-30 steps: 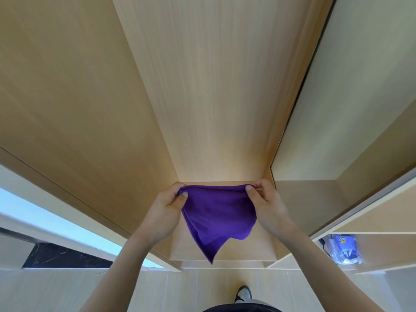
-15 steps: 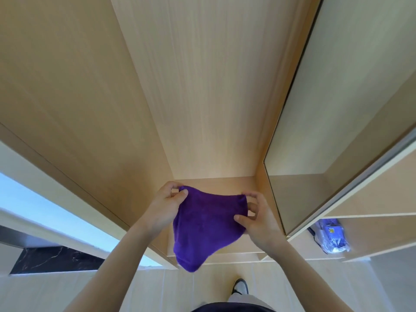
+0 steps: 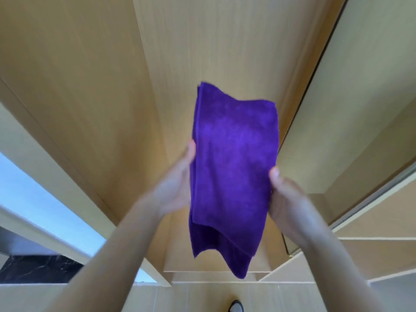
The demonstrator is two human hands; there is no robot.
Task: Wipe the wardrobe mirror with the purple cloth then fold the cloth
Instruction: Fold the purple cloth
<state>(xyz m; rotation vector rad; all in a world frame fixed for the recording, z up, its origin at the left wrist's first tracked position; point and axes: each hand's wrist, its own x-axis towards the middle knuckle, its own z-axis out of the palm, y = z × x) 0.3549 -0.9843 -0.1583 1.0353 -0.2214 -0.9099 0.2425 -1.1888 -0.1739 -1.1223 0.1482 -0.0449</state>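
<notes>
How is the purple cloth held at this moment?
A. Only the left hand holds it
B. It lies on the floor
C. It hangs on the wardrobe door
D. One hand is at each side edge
D: the left hand is at the left edge of the purple cloth, and the right hand is at its right edge.

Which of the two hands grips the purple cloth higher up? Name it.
The left hand: its thumb meets the purple cloth higher along the edge than the right hand, whose thumb sits lower.
</notes>
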